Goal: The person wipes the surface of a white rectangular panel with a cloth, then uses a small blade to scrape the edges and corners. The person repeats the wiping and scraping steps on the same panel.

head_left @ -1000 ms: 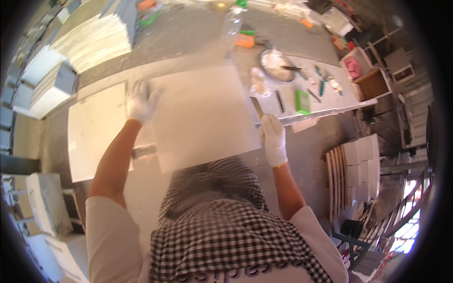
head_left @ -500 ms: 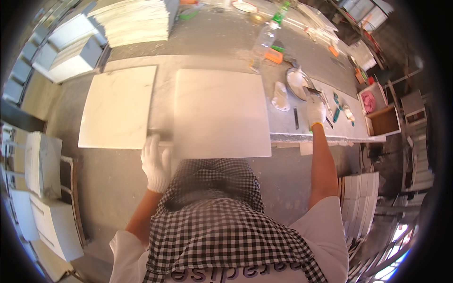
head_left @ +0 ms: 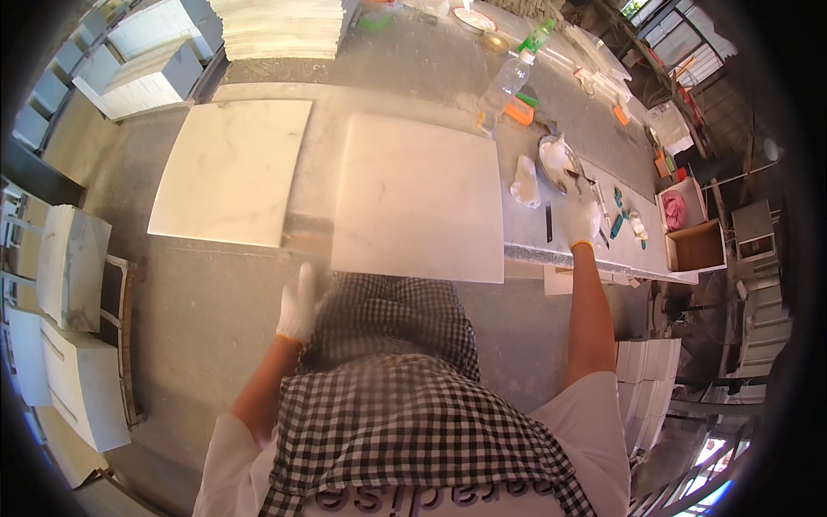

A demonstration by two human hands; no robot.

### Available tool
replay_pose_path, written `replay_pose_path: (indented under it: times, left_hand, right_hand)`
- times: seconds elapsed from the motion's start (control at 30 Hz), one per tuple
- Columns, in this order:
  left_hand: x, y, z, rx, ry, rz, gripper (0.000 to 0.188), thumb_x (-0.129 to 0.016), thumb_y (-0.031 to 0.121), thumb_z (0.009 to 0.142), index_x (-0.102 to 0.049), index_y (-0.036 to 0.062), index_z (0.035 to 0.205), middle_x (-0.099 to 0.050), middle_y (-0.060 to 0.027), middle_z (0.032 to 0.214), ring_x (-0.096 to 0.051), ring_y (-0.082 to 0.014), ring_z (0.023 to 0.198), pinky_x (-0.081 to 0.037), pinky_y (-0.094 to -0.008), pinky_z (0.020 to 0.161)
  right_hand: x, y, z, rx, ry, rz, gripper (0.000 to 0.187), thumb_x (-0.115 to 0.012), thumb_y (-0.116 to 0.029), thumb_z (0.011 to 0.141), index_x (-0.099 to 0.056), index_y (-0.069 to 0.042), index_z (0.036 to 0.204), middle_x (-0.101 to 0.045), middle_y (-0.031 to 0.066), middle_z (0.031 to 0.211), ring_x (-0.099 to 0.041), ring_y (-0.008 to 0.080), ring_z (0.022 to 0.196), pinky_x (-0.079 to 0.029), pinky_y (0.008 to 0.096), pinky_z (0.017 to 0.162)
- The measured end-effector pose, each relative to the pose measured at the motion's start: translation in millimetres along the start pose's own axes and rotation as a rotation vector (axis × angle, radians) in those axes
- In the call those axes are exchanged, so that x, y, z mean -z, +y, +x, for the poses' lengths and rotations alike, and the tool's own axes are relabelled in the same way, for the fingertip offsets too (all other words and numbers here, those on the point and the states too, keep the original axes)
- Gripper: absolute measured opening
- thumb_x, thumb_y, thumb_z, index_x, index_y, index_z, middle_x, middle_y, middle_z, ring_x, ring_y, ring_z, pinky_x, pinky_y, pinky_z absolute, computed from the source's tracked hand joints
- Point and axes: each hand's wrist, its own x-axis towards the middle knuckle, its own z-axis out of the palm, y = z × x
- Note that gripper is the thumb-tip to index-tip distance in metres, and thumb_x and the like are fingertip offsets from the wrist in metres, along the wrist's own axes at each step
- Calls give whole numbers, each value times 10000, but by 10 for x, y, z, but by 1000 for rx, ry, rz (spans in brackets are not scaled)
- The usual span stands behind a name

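Observation:
My left hand (head_left: 298,307), in a white knit glove, is held in front of the bench with its fingers stretched out and nothing visible in it. It is nearest the front left corner of a white marble-look slab (head_left: 419,198) lying before me. A second veined slab (head_left: 231,172) lies to its left. My gloved right hand (head_left: 582,219) is closed at the dish (head_left: 546,158) of white paste (head_left: 558,153). A dark-bladed putty knife (head_left: 574,175) shows at its fingertips; the grip is mostly hidden. A white lump (head_left: 525,183) and a dark flat strip (head_left: 549,222) lie nearby.
A clear bottle (head_left: 504,93), a green bottle (head_left: 538,36) and an orange block (head_left: 519,111) stand beyond the dish. Teal-handled tools (head_left: 617,224) lie right of my hand. An open box (head_left: 696,248) sits at the right end. Stacked slabs (head_left: 280,30) stand at the far left.
The view has shifted, moving the bench things. My left hand has drawn away from the left slab's corner, its fingers closer together. My right hand stays by the paste dish.

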Motion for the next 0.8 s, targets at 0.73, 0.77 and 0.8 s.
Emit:
replay_pose_path:
  times: [0.73,0.77,0.8]
  left_hand:
    - [-50,160,60,206,-15,-330,621,-439,528,1048,-618,-33,1244,-704,-176,1060,-679,-280,946,-549,-407,851]
    - [-67,168,80,231,2,-335,614,-445,526,1046,-620,-29,1244,-704,-169,1050,-678,-273,942,-549,-404,847]
    - [-85,169,90,189,-9,-320,608,-450,525,1044,-621,-22,1247,-703,-164,1047,-675,-266,940,-548,-401,844]
  right_hand:
    - [-472,-576,-249,-40,-248,-157,566,-562,-441,945,-512,-140,1422,-650,255,1253,-660,441,1064,-510,538,881]
    - [-479,-544,-240,-49,-275,-119,577,-566,-445,941,-508,-148,1432,-648,246,1262,-658,432,1082,-512,530,898]
    - [-464,-519,-226,-59,-301,-82,587,-570,-449,938,-505,-156,1442,-646,238,1270,-656,423,1099,-514,521,914]
